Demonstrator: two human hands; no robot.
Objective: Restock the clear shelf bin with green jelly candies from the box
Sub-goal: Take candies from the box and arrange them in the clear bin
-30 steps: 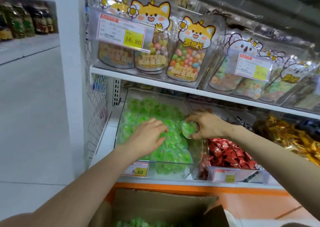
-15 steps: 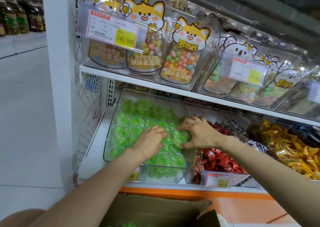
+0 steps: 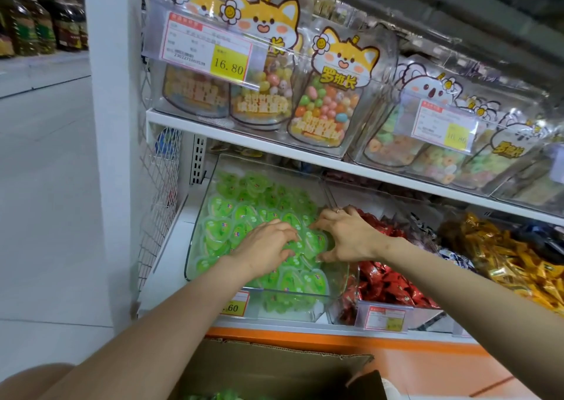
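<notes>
The clear shelf bin [image 3: 195, 247] on the lower shelf is filled with green heart-shaped jelly candies [image 3: 219, 228]. Both my hands are inside it, over the middle of the pile. My left hand [image 3: 265, 247] rests palm down on the candies with its fingers bent. Just to its right, my right hand [image 3: 348, 237] pinches one green jelly candy [image 3: 316, 242] between thumb and fingers, low against the pile. The brown cardboard box [image 3: 274, 369] stands open below the shelf, with a few green candies [image 3: 219, 395] showing at the bottom edge.
A bin of red-wrapped candies [image 3: 387, 280] stands right of the green bin, and gold-wrapped ones [image 3: 512, 262] lie further right. The shelf above [image 3: 274, 143] holds clear candy tubs. A wire mesh panel [image 3: 158, 210] and a white post [image 3: 113, 155] bound the left side.
My right hand has lowered its candy onto the pile, closer to my left hand. The view has shifted nearer to the bin.
</notes>
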